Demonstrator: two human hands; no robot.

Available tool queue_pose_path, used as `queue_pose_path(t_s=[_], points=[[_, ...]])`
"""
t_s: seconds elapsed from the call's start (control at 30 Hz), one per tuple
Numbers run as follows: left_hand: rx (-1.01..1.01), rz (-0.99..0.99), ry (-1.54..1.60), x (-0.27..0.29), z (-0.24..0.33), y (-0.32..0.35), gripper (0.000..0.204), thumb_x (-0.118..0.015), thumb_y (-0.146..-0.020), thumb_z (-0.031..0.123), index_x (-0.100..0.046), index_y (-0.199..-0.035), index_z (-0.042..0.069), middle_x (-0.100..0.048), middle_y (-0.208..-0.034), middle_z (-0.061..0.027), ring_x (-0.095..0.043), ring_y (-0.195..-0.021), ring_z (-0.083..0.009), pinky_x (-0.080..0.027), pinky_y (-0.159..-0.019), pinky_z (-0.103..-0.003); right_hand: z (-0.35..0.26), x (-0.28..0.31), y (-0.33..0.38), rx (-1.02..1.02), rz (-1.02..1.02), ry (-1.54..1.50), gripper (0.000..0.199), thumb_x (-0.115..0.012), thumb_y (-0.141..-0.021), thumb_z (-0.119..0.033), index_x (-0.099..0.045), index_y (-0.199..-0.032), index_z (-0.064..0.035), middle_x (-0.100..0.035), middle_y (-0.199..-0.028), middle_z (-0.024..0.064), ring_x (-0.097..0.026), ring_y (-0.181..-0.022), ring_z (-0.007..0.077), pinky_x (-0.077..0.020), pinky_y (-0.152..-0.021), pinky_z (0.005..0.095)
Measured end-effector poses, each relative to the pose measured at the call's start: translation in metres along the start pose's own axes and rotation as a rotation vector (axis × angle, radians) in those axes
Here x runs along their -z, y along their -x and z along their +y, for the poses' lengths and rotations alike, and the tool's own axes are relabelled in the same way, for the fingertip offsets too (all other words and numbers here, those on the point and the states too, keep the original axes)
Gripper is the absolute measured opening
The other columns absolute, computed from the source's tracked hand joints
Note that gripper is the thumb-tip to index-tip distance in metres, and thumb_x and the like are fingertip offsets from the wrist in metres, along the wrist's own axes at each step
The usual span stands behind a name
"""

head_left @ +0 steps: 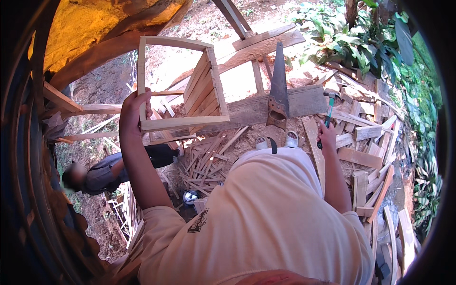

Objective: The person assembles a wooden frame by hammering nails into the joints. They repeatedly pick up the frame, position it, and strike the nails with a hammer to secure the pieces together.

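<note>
- Frame of pale wood (204, 97), box-like and open, with a row of slats along its right side, is held up left of the handsaw (278, 88).
- Left hand (137, 105) is curled around the frame's left upright, gripping it.
- Right hand (327, 136) is closed around the dark grip of a hammer (328, 110); its green-marked shaft points away from the person, metal head at the far end.
- The handsaw lies across a broad grey board (306, 100), wooden handle toward the person, blade tip away; neither hand touches it.
- Two sandalled feet (291, 138) show just below the saw's handle.
- Thin wooden strips (204, 166) litter the ground below the frame, and thicker offcuts (360, 157) are heaped at the right.
- Another person (107, 173) in dark clothes is at the left, beyond the left forearm.
- A black-and-white ball-like thing (190, 197) sits near that forearm.
- Leafy plants (342, 42) grow at the upper right.
</note>
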State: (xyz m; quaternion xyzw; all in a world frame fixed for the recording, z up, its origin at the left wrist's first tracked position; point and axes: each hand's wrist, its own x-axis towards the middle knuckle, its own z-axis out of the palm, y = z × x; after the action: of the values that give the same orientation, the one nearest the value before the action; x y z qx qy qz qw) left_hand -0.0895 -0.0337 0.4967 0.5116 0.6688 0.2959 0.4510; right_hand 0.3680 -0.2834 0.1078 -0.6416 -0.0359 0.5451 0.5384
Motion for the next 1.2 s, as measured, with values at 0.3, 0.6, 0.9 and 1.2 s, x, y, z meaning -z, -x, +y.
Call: queue_pose_path(t_s=[0.3,0.6,0.9,1.2], points=[[-0.011,-0.211,0.211,0.142,-0.016,0.001,0.044,-0.065,-0.100,0.021,-0.052,-0.130,-0.007,-0.050,-0.083,-0.0008,-0.046,-0.055,-0.0041,-0.039,-0.042,-0.019,-0.048,-0.159,0.033,0.063,-0.368,0.004,0.024,-0.069,-0.103,-0.025,-0.052,-0.093,-0.0115,-0.048,-0.065,-0.0048,-0.041,-0.047,0.0052,-0.0375,-0.043,0.0253],[0.039,-0.178,-0.300,0.223,-0.007,0.000,0.043,-0.062,-0.103,0.032,-0.061,-0.132,-0.001,-0.065,-0.102,-0.0036,-0.061,-0.080,-0.0081,-0.054,-0.068,-0.025,-0.072,-0.356,0.087,0.142,-0.545,0.064,0.044,-0.086,-0.089,-0.035,-0.057,-0.106,-0.0060,-0.051,-0.068,-0.0041,-0.045,-0.053,0.0044,-0.0393,-0.049,0.0234],[-0.122,-0.163,-0.458,0.267,-0.019,-0.045,0.030,-0.062,-0.106,0.030,-0.066,-0.120,0.003,-0.068,-0.099,-0.0030,-0.066,-0.083,-0.0101,-0.057,-0.074,-0.027,-0.116,-0.412,0.055,0.345,-0.767,-0.082,0.049,-0.086,-0.089,-0.020,-0.055,-0.119,0.0037,-0.054,-0.066,-0.0011,-0.042,-0.045,0.0025,-0.0316,-0.038,0.0223],[-0.738,0.375,-0.047,0.281,-0.077,-0.033,0.042,-0.047,-0.110,0.028,-0.060,-0.137,-0.001,-0.074,-0.117,-0.0160,-0.069,-0.117,-0.0238,-0.047,-0.109,-0.038,-0.116,-0.418,0.081,0.454,-0.620,0.273,0.047,-0.087,-0.088,-0.029,-0.051,-0.106,-0.0060,-0.051,-0.065,-0.0038,-0.047,-0.046,0.0043,-0.0339,-0.040,0.0237]])
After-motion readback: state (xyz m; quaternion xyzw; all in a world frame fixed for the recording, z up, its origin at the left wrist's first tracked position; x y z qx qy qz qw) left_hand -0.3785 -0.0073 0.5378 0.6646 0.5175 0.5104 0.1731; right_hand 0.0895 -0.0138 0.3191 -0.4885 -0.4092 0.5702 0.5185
